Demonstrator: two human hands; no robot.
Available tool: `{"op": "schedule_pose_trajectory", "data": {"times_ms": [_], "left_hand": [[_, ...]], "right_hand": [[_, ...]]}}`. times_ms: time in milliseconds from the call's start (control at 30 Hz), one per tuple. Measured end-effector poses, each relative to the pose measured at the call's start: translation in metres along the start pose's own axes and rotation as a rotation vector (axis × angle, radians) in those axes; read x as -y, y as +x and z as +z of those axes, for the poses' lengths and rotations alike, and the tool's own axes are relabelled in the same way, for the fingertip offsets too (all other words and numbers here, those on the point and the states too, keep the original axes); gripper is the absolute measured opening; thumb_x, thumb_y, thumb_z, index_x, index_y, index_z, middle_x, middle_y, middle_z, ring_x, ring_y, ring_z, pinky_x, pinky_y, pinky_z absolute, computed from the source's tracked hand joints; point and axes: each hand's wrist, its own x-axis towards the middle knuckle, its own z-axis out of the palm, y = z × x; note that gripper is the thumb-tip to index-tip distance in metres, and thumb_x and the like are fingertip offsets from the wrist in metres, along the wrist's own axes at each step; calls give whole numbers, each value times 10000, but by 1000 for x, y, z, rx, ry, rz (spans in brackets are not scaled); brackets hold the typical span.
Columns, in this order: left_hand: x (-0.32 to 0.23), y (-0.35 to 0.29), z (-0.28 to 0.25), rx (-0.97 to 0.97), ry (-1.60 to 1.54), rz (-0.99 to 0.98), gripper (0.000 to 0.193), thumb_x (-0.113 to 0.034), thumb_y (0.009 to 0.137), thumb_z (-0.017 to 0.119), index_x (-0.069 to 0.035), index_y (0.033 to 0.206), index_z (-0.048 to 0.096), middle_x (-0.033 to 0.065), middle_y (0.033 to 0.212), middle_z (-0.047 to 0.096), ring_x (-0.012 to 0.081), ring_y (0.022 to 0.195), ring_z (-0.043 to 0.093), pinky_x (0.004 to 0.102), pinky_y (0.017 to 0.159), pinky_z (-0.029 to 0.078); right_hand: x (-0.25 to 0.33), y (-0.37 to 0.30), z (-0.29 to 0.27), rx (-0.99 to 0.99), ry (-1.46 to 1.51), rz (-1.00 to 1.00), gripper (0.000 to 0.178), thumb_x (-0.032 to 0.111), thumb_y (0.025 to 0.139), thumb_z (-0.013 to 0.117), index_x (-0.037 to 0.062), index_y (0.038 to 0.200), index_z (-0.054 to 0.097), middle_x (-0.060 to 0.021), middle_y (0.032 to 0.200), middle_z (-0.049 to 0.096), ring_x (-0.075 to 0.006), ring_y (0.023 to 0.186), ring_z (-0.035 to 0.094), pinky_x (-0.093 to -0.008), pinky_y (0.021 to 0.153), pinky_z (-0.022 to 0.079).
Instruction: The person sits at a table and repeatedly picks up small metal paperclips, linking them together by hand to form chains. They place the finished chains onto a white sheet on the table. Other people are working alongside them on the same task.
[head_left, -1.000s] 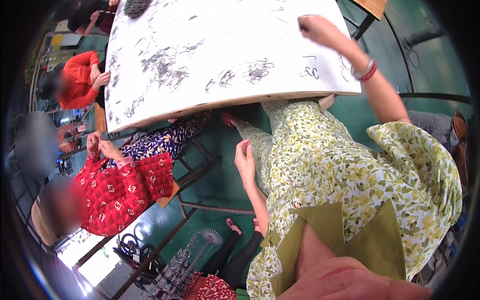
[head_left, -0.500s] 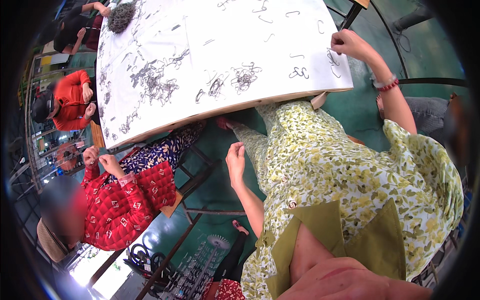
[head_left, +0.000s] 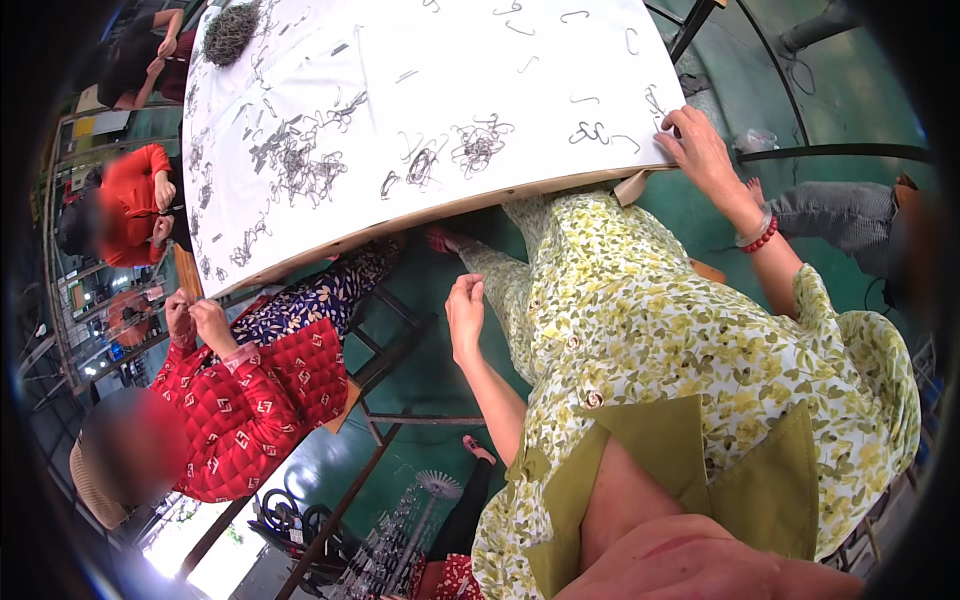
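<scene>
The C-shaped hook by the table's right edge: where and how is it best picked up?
Probably by the middle of its curved back, pinched from above across its thin width, coming from the near side, where the right hand is. The hook appears to lie flat on the table, apart from the others, leaving room either side.

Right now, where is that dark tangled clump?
In the head view, the dark clump lies at the upper left, near the left edge of the white tabletop, beyond the largest pile of thin dark pieces.

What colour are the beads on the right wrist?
The beads are red, clearest in the head view.
</scene>
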Motion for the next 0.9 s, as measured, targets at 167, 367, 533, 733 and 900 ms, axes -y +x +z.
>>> {"op": "schedule_pose_trajectory", "data": {"times_ms": [167, 367, 533, 733, 900], "left_hand": [[12, 4, 4, 0, 32, 23, 167, -95, 901, 552, -8, 1029, 614, 128, 950, 669, 207, 880, 642, 318, 784, 486], [17, 3, 8, -17, 28, 8, 174, -98, 895, 552, -16, 1033, 618, 127, 950, 674, 220, 878, 642, 323, 780, 483], [9, -7, 6, 22, 49, -61, 178, -93, 887, 551, -14, 1030, 620, 118, 944, 673, 217, 871, 638, 326, 776, 479], [8, -16, 6, -23, 57, -28, 178, -110, 884, 562, -24, 1027, 624, 114, 936, 671, 221, 865, 639, 325, 771, 479], [24, -10, 10, 8, 112, -39, 189, -136, 889, 565, -22, 1026, 626, 131, 944, 676, 235, 872, 648, 330, 782, 483]], "right_hand": [[-7, -4, 7, 119, -8, 4, 139, 122, 793, 622, 11, 853, 563, -123, 870, 543, -299, 887, 549, -398, 749, 458], [2, 8, -2, 164, 52, 42, 126, 126, 794, 593, 8, 826, 563, -127, 847, 545, -291, 880, 553, -383, 737, 464], [22, 38, -4, 46, 11, -202, 126, 122, 782, 599, 3, 808, 567, -132, 832, 547, -296, 837, 558, -378, 728, 467], [12, 72, -8, 43, -95, -198, 231, 169, 814, 628, -15, 951, 601, -152, 889, 577, -326, 876, 558, -401, 765, 469], [-10, 122, 40, -58, -120, 76, 600, 349, 908, 533, -49, 1324, 367, -305, 1243, 446, -481, 1197, 374, -476, 1012, 328]]}}
